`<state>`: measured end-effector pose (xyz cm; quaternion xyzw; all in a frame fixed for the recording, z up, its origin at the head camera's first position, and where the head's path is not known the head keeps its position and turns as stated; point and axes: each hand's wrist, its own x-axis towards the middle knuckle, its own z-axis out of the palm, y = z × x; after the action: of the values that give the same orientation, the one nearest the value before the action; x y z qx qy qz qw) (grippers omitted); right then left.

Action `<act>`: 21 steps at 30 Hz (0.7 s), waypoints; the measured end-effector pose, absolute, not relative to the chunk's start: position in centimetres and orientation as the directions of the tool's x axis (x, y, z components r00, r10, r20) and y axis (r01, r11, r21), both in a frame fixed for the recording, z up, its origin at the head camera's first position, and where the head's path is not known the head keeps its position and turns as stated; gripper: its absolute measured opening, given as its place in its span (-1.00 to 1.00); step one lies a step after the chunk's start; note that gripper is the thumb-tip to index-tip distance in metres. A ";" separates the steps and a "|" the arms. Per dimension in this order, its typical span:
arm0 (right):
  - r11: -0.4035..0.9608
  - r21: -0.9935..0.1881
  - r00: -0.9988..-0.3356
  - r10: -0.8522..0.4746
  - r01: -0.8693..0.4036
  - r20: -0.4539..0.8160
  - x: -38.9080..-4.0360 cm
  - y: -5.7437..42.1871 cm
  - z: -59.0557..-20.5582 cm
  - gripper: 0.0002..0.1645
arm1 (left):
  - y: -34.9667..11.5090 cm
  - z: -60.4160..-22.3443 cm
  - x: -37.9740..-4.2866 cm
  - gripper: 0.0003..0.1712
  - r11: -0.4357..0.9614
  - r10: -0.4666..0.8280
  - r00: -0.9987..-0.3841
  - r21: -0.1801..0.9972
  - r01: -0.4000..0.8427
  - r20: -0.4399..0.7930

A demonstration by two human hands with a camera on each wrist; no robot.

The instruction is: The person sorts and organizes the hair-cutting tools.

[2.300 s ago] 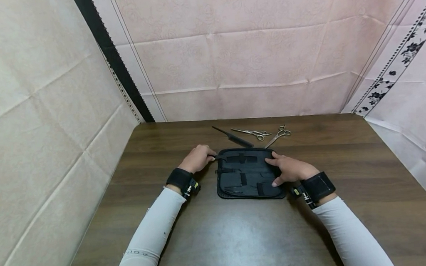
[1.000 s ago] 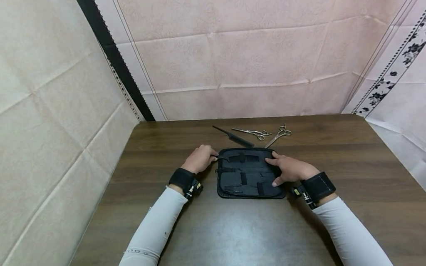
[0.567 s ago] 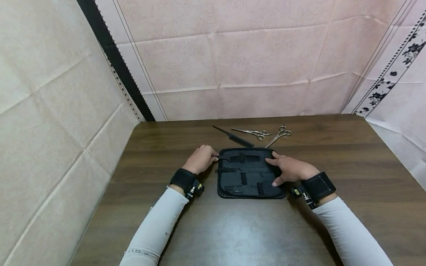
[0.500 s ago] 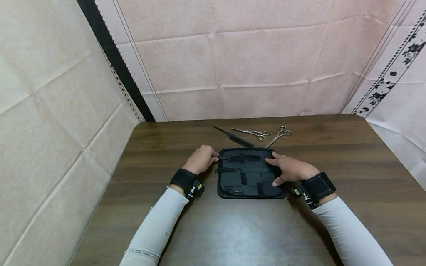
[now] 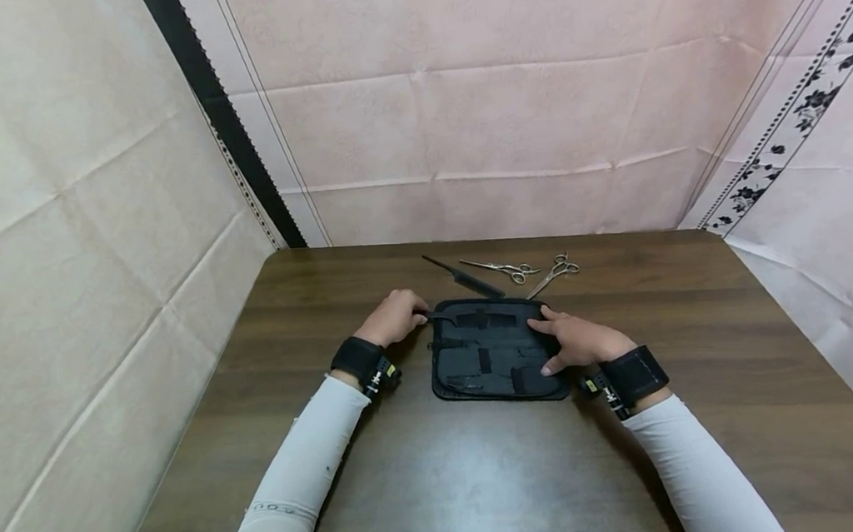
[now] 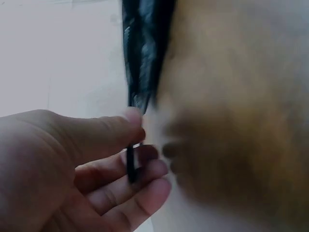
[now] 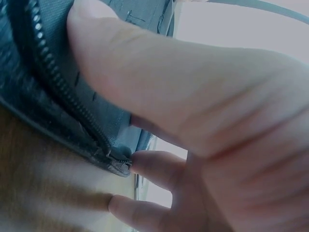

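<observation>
A black zippered case (image 5: 496, 346) lies unfolded in the middle of the table, its inner face with elastic loops upward. At its far left corner, my left hand (image 5: 393, 317) pinches a thin black strip between thumb and fingers. The left wrist view shows the strip's dark end (image 6: 131, 164) below the thumb; its kind cannot be made out. My right hand (image 5: 583, 339) rests spread over the case's right edge. In the right wrist view the thumb lies on the inner panel, beside the zipper teeth (image 7: 60, 84), and one fingertip touches the case's corner.
Beyond the case lie a black comb (image 5: 477, 283), pointed tail to the left, and two pairs of silver scissors, one pair (image 5: 505, 269) on the left and another (image 5: 556, 272) on the right. Cloth hangs behind the brown wooden table (image 5: 443, 482).
My left hand first moves slightly right toward the case, then back left, still pinching the strip. The head view shifts a little. My right hand stays in place on the case.
</observation>
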<state>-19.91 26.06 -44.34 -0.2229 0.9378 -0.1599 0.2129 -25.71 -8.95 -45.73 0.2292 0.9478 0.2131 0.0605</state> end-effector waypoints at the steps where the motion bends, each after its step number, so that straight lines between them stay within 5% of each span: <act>1: 0.850 -0.395 -0.811 -0.484 -0.347 -0.328 -19.9 26.0 -44.4 0.13 | -9.2 -45.6 -25.8 -0.70 0.805 0.456 -0.889 0.438 0.401 -0.024; 21: 0.849 -0.398 -0.806 -0.487 -0.346 -0.336 -20.0 26.1 -44.2 0.13 | -10.4 -46.0 -26.6 -0.75 0.778 0.423 -0.905 0.531 0.336 -0.048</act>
<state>-19.96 26.09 -44.16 -0.2224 0.9366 -0.1611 0.2176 -26.56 -10.41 -46.01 0.2020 0.9392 0.2650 0.0828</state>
